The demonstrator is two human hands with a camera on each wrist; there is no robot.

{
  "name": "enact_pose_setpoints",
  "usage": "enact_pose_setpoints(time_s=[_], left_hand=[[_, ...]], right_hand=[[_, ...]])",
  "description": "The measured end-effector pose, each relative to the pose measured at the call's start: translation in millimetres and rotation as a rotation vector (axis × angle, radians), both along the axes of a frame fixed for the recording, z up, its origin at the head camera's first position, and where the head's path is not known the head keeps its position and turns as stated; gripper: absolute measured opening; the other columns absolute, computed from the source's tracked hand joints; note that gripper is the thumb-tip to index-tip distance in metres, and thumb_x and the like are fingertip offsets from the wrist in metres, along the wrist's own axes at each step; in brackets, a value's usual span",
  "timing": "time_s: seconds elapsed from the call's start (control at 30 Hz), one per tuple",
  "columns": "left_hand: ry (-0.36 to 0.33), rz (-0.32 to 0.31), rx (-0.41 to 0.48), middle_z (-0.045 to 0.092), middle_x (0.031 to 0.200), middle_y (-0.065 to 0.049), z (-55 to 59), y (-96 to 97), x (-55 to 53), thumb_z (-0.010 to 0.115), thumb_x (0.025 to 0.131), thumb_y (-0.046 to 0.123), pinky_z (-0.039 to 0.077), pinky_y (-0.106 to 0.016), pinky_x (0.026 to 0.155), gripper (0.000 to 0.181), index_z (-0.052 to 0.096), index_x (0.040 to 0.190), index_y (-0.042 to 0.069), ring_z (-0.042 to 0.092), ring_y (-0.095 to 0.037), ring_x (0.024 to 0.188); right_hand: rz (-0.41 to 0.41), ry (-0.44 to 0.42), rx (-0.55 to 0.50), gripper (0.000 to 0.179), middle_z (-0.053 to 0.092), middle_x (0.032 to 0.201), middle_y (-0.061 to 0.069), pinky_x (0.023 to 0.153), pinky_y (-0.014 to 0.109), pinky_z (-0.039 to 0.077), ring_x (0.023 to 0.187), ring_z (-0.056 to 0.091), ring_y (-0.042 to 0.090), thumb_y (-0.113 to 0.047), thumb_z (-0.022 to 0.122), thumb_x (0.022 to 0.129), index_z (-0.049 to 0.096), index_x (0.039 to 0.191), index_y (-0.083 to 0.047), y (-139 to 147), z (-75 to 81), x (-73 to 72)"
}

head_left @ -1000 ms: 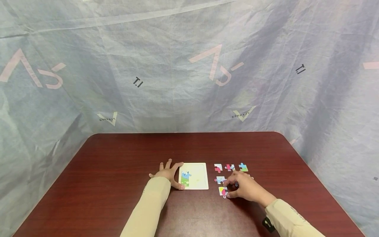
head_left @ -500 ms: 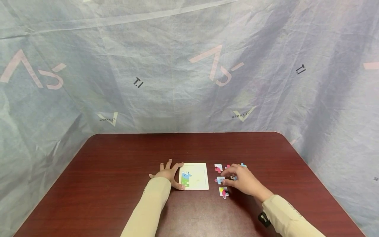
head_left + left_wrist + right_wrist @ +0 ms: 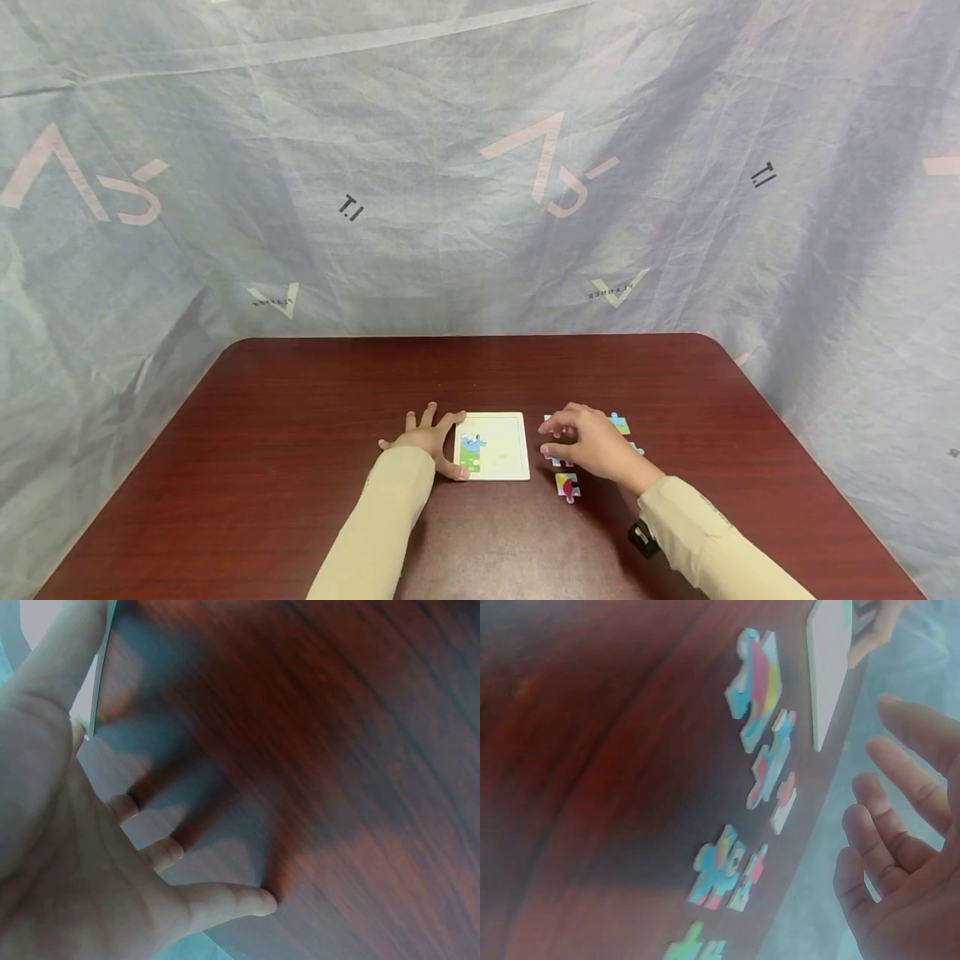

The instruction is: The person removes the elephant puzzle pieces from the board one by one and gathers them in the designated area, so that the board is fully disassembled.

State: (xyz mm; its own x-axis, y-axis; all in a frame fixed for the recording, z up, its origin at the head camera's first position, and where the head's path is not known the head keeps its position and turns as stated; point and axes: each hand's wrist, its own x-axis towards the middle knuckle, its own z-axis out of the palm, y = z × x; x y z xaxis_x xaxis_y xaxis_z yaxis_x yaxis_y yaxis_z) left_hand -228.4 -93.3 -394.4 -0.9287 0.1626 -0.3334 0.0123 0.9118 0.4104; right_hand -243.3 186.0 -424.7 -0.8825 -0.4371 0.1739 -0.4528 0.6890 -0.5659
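My left hand (image 3: 420, 440) lies with fingers spread at the left side of a pale square puzzle board (image 3: 506, 447). Its thumb and index finger touch the board's two left corners. Joined green and blue puzzle pieces (image 3: 471, 454) fill the board's left part. My right hand (image 3: 596, 446) hovers over loose puzzle pieces right of the board, fingers loosely bent and apart, with nothing between them. Below that hand lies a yellow and pink puzzle piece (image 3: 567, 486). In the right wrist view, a blue puzzle piece with an eye (image 3: 721, 868) lies flat; the hand is above the pieces.
Everything stands on a dark red wooden table (image 3: 300, 392). A blue and green puzzle piece (image 3: 619, 423) lies at the far right of the loose group. Grey cloth (image 3: 420, 250) hangs behind and beside the table.
My right hand has moved away from the yellow and pink puzzle piece, up and to the left over the farther pieces, towards the board. The left hand stays in place.
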Motion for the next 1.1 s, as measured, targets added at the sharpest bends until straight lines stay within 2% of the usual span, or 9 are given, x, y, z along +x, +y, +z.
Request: enact_pose_setpoints(time_s=[0.17,0.47,0.5,0.73,0.9,1.03,1.1], left_hand=[[-0.003,0.004,0.002,0.017,0.166,-0.019,1.0,1.4,-0.3,0.089,0.081,0.028,0.020,-0.084,0.103,0.091,0.038,0.156,0.023,0.011,-0.049,0.151],[-0.017,0.018,0.011,0.014,0.168,-0.016,-7.2,0.8,-7.1,0.089,0.080,0.030,0.017,-0.084,0.103,0.095,0.036,0.158,0.026,0.009,-0.047,0.153],[-0.017,0.017,0.007,0.014,0.168,-0.016,-9.7,0.2,-8.8,0.090,0.079,0.030,0.017,-0.085,0.103,0.095,0.036,0.158,0.026,0.009,-0.047,0.153],[-0.014,0.010,-0.043,0.011,0.170,-0.013,-45.2,-5.4,-29.8,0.092,0.075,0.040,0.019,-0.086,0.100,0.104,0.031,0.159,0.034,0.007,-0.047,0.153],[-0.007,0.017,-0.060,0.011,0.170,-0.011,-54.1,-5.8,-35.3,0.092,0.074,0.042,0.018,-0.086,0.101,0.104,0.032,0.159,0.036,0.007,-0.046,0.153],[0.009,0.022,-0.064,0.015,0.169,-0.012,-54.2,-4.5,-34.4,0.091,0.075,0.040,0.019,-0.085,0.101,0.100,0.035,0.158,0.033,0.010,-0.045,0.153],[0.000,0.020,-0.068,0.014,0.169,-0.012,-50.3,-3.6,-32.6,0.091,0.076,0.040,0.019,-0.085,0.101,0.100,0.034,0.158,0.034,0.009,-0.045,0.153]], right_hand=[[0.005,-0.028,0.010,0.020,0.062,0.092,0.004,0.065,0.029,0.047,0.075,0.052,0.013,-0.020,0.082,0.088,0.076,0.104,-0.010,-9,4.6,-4.9],[0.011,-0.067,-0.001,0.021,0.062,0.093,0.003,0.065,0.030,0.046,0.077,0.050,0.014,-0.020,0.080,0.090,0.076,0.106,-0.008,-26,7.2,-10.1],[0.010,-0.076,-0.005,0.021,0.062,0.092,0.003,0.065,0.030,0.046,0.076,0.049,0.014,-0.020,0.080,0.090,0.076,0.107,-0.008,-29,6.5,-10.5],[0.020,-0.085,-0.007,0.021,0.061,0.088,0.005,0.063,0.029,0.045,0.070,0.050,0.012,-0.017,0.081,0.089,0.076,0.106,-0.006,-46,3.2,-11.9],[0.006,-0.066,0.016,0.019,0.063,0.088,0.003,0.063,0.029,0.046,0.071,0.052,0.011,-0.017,0.083,0.086,0.077,0.102,-0.009,-58,0.1,-12.7],[0.008,-0.069,0.019,0.018,0.064,0.088,0.002,0.063,0.031,0.047,0.072,0.053,0.012,-0.016,0.084,0.085,0.077,0.101,-0.009,-66,-4.4,-13.8],[0.012,-0.077,0.018,0.019,0.064,0.089,0.003,0.064,0.032,0.048,0.072,0.053,0.013,-0.017,0.084,0.085,0.077,0.101,-0.009,-69,-5.8,-14.3]])
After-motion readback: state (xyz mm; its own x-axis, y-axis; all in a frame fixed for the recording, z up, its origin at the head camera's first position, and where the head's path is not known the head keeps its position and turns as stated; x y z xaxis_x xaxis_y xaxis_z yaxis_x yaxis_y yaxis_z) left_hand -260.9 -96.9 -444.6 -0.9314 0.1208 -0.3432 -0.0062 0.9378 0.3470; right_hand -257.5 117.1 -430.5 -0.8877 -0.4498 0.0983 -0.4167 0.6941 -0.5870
